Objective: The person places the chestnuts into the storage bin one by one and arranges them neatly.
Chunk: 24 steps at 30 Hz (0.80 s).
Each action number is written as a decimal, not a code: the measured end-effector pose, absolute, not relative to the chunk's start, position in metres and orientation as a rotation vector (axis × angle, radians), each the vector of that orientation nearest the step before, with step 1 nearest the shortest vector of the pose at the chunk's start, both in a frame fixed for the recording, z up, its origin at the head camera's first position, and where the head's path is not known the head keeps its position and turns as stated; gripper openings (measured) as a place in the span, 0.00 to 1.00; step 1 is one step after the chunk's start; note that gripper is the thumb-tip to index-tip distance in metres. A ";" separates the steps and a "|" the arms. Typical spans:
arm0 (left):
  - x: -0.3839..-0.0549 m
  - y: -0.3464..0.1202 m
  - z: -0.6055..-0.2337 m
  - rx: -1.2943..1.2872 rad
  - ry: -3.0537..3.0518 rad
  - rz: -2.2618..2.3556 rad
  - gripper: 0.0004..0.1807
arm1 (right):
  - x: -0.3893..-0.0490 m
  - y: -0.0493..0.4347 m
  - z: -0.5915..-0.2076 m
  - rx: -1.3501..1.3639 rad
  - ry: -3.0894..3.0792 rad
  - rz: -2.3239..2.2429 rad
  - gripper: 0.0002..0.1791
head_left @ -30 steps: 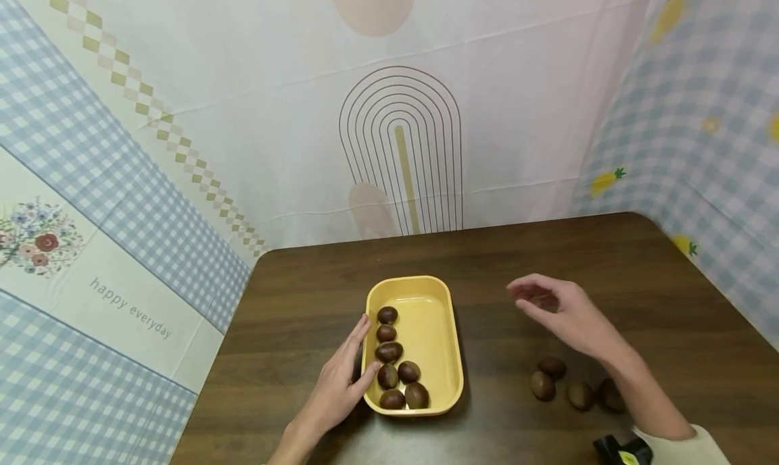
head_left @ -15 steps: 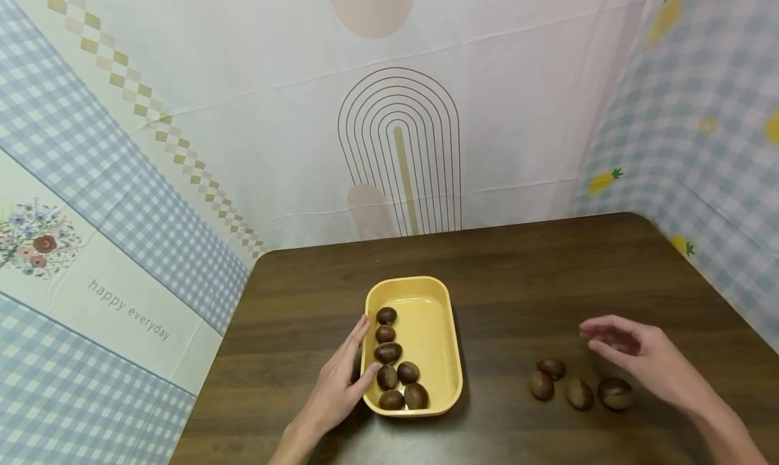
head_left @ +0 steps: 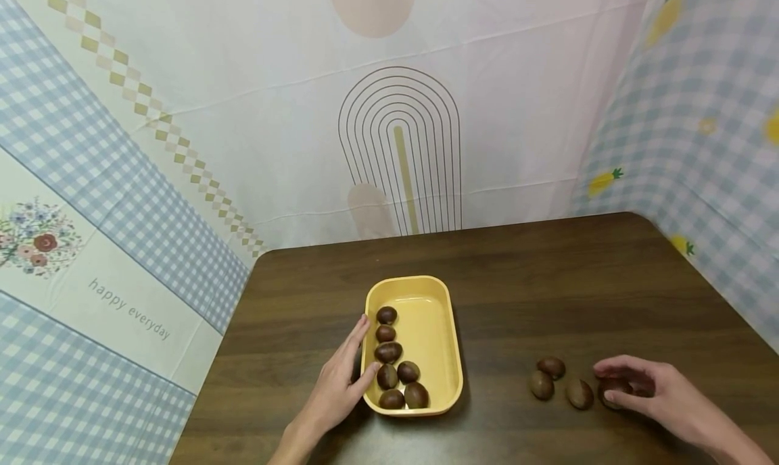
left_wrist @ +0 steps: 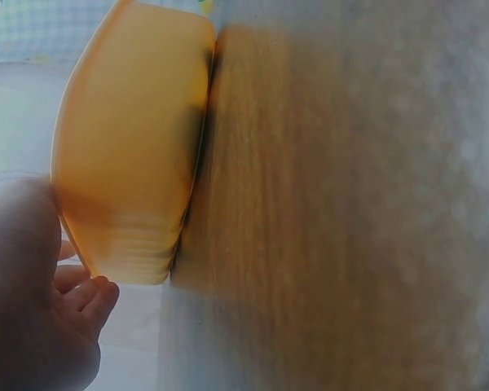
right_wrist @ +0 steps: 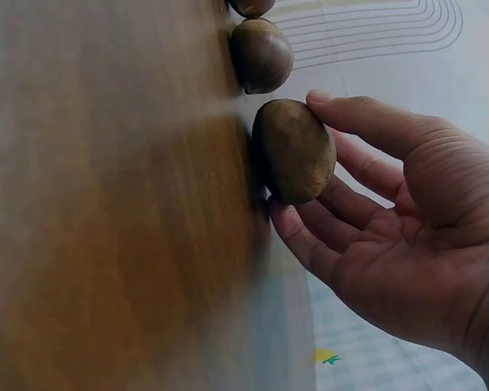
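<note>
My left hand (head_left: 335, 387) rests along the left rim of a yellow rectangular tray (head_left: 458, 357), its thumb over the edge; the left wrist view shows the tray's outer wall (left_wrist: 138, 122) with fingertips at its rim. Several brown chestnuts (head_left: 388, 352) lie in the tray along its left side and near end. Out to the right, my right hand (head_left: 663, 394) pinches a large chestnut (right_wrist: 293, 151) between thumb and fingers. It appears to be at table level. Just left of that hand is another chestnut (head_left: 579, 394), with two more chestnuts (head_left: 551, 367) beside it.
Everything stands on a dark brown wooden table (head_left: 505, 269). A pale printed cloth (head_left: 292, 161) hangs behind its far edge, with blue checked cloth (head_left: 688, 154) on the right side.
My right hand has swung right from near the tray, past the loose chestnuts, and come down around the rightmost one. The left hand and the tray have stayed put.
</note>
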<state>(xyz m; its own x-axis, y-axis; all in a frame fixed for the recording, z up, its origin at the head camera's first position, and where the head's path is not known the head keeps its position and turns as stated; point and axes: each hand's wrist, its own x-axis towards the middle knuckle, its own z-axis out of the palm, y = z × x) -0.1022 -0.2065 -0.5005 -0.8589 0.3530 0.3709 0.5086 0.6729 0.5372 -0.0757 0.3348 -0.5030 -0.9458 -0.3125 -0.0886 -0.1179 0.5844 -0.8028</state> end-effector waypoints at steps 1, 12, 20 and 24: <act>-0.102 -0.207 -0.501 -0.693 -2.653 -0.959 0.41 | -0.074 0.335 -0.503 -0.358 2.611 -1.266 0.22; -0.101 -0.207 -0.501 -0.678 -2.663 -0.982 0.42 | -0.065 0.337 -0.513 -0.502 2.719 -1.261 0.20; -0.101 -0.207 -0.499 -0.676 -2.674 -0.996 0.41 | -0.069 0.329 -0.506 -0.366 2.882 -1.229 0.19; -0.101 -0.207 -0.499 -0.684 -2.666 -0.986 0.41 | -0.080 0.321 -0.494 -0.434 2.897 -1.265 0.19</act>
<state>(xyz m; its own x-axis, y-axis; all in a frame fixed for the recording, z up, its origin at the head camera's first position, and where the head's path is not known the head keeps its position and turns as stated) -0.1013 -0.2067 -0.4994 -0.8681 0.3487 0.3534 0.4947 0.6672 0.5569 -0.0799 0.3214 -0.4941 -0.9618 -0.2273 0.1523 -0.2663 0.6490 -0.7127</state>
